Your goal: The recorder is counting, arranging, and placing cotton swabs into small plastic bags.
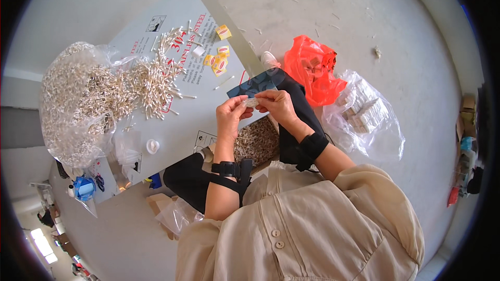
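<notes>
One small whitish bundle (251, 102) (its detail blurred) is held up between two hands, left hand (230, 116) and right hand (280, 107), fingertips pinched close on it, near one smooth grey table (182, 119). There, one crinkled clear plastic bag (56, 99) spills countless thin, round-tipped cotton swabs (156, 86).

Grey floor (427, 78), pale wall (484, 31) at right. Red plastic bag (312, 86) on floor, far side, right of bench (179, 148). Cardboard box (158, 204) on floor, near left, crumpled clear plastic (179, 216) against it. Blue bundle (84, 190) farther left. Bright window (44, 244) at left edge. Right edge: brown carton (468, 104), red item (453, 196) by wall.
</notes>
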A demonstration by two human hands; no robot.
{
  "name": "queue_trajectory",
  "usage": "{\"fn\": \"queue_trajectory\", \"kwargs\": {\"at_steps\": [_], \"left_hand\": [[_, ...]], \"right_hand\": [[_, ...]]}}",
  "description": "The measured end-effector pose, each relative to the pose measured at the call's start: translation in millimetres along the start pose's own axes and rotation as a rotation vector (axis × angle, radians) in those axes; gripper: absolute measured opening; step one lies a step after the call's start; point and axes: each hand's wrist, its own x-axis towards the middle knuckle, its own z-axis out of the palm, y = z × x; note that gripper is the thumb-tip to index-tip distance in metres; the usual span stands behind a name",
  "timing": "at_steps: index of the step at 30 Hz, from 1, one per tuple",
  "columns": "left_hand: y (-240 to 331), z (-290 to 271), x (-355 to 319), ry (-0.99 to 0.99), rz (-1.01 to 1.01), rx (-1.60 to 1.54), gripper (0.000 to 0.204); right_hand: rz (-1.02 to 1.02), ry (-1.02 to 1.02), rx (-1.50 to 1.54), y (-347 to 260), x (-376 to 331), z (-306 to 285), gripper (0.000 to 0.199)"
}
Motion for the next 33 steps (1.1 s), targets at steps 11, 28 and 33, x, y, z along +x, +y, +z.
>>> {"fn": "queue_trajectory", "kwargs": {"at_steps": [11, 28, 33], "left_hand": [[-22, -10, 3, 0.119, 0.733, 0.731, 0.021], [-11, 10, -1, 0.306, -0.023, -0.123, 0.008], [-17, 12, 3, 0.365, -0.026, -0.157, 0.007]], "right_hand": [[-0.523, -0.064, -0.418, -5, -5, -10, 0.019], [-0.094, 0.082, -0.138, -8, -7, 10, 0.007], [-0.126, 0.130, -0.285, -3, -7, 13, 0.014]]}}
